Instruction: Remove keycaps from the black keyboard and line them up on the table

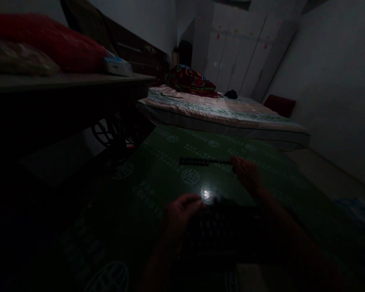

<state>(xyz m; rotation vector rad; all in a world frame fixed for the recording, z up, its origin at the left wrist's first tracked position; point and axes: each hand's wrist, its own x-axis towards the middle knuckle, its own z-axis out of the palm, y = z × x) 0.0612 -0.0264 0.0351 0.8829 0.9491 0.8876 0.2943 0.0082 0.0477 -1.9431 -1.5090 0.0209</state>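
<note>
The room is very dark. My left hand (179, 215) curls its fingers over the left edge of a dark patterned cloth or object (222, 231) lying on the green printed mat (158, 178). My right hand (246, 172) reaches forward with its fingers pinched on the right end of a long, thin black strip (197, 162) that lies across the mat. A small bright glare spot shows on the mat just beyond the dark object.
A mattress (219, 111) with a striped cover lies on the floor beyond the mat, with a bundle of colourful cloth (191, 81) on it. A treadle sewing-machine table (69, 81) stands at left with a red cushion (48, 38). White wardrobe doors (240, 52) stand behind.
</note>
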